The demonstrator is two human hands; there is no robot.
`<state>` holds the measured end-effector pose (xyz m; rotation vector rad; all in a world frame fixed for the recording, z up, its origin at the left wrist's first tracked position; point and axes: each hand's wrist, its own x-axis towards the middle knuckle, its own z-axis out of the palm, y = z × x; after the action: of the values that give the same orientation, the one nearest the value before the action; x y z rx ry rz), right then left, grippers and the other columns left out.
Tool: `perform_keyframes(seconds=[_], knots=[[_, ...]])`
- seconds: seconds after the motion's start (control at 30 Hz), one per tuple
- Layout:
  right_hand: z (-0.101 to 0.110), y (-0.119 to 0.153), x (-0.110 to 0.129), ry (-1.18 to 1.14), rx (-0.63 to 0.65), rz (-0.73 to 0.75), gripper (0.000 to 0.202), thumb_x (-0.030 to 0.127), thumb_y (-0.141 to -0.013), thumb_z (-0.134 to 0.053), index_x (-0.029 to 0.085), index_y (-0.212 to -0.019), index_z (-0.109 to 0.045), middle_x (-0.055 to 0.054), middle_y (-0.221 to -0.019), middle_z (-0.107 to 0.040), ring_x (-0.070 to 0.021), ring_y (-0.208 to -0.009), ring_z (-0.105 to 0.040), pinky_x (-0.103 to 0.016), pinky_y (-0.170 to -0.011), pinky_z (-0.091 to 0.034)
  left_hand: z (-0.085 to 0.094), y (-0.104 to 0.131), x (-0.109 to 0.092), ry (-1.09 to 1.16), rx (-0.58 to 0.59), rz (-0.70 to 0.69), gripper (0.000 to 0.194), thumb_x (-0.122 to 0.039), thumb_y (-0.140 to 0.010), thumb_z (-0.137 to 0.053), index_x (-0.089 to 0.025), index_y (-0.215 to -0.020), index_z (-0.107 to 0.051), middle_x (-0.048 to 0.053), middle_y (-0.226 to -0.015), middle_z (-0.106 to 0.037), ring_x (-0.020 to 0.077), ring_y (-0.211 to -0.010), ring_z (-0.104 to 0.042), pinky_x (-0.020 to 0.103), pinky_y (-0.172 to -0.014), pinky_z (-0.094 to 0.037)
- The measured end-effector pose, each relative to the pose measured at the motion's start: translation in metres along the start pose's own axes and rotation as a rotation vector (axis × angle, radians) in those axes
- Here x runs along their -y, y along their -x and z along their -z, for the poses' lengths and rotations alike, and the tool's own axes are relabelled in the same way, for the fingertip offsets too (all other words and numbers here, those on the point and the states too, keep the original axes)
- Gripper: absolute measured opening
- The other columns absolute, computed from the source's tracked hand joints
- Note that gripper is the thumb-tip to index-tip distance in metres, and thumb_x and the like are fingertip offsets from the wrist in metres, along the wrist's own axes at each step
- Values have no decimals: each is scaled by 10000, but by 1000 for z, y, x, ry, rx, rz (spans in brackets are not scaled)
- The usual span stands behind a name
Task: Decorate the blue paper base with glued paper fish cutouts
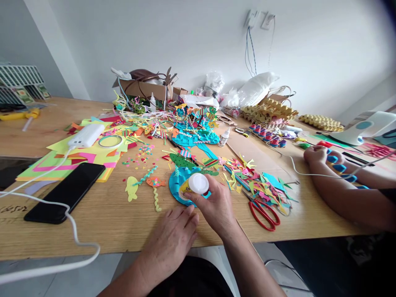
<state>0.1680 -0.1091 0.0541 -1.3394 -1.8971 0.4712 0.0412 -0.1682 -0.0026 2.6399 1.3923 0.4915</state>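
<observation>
Right hand [217,205] around white-capped bottle [194,185] over blue disc [175,187], left hand [175,231] palm-down, fingers loosely extended.

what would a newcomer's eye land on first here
Probably the bottle with a white top, held in the person's right grip over a blue disc near the middle of the view. Farther back, a blue model crowded with paper fish also stands out. Red-handled scissors lie to the right, beside bright paper scraps, and a black phone lies on the left.
</observation>
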Motion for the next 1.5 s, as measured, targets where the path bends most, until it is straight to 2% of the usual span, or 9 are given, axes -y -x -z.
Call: perform_keyframes(seconds=[0.23,0.47,0.7,0.93,1.2,1.5], knots=[[0,-1,1,1,-8,11,220,361,-680,-646,192,-638,-512,36,-573,-499,-112,-529,-435,-219,-496,-305,-2,0,0,5,-29,-9,272,-238,-864,-451,-228,-1132,-494,40,-1200,-545,221,-1043,-512,406,-865,-459],[1,0,2,-19,2,6,207,347,-681,-644,191,-647,-513,32,-582,-499,-121,-541,-436,-225,-505,-303,-2,0,0,3,-10,-8,289,-225,-865,-442,-221,-1151,-485,43,-1202,-545,224,-1042,-512,412,-862,-462],[3,1,2,0,-21,9,207,359,-686,-645,186,-664,-535,37,-577,-508,-114,-530,-442,-222,-497,-306,-2,0,0,7,-38,-14,227,-231,-867,-437,-215,-1078,-520,50,-1205,-546,216,-1056,-517,404,-870,-465],[-1,1,-1,0,-15,12,233,372,-681,-648,190,-637,-510,36,-570,-495,-115,-527,-433,-224,-501,-314,-2,0,0,7,-7,-3,293,-240,-864,-452,-230,-1155,-486,43,-1222,-536,226,-1068,-499,416,-885,-453],[7,3,3,-29,-33,-7,247,405,-666,-672,189,-734,-574,19,-637,-576,-137,-580,-498,-228,-513,-325,-1,1,-1,-14,-23,-11,263,-232,-872,-439,-205,-1126,-502,63,-1227,-538,236,-1072,-504,425,-867,-464],[2,3,1,-47,-16,-16,234,369,-663,-680,182,-703,-546,25,-626,-553,-129,-574,-478,-227,-529,-337,0,-1,0,12,-1,-3,286,-237,-870,-445,-223,-1152,-487,46,-1212,-544,229,-1068,-504,419,-884,-455]])
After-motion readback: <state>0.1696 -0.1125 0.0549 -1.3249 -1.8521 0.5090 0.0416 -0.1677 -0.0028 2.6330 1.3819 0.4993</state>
